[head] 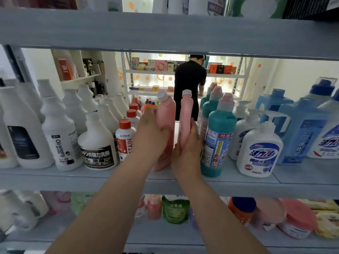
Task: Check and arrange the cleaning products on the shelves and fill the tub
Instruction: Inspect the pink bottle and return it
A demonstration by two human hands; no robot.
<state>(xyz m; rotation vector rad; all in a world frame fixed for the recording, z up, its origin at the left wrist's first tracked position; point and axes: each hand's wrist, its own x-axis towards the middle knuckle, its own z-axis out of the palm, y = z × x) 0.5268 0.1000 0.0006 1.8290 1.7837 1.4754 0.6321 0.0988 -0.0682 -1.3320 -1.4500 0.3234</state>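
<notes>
You are arranging stock near the shelf front edge | left hand is gripping left pink bottle, standing there | right hand is clasping right pink bottle, base hidden, beside teal bottle | you should be lowering it upright, clear of the teal bottle.

person in black at far rack stacked with boxes

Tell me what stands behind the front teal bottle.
Behind the front teal bottle, at least two more pink-capped teal bottles line up; their lower bodies are covered.
</notes>
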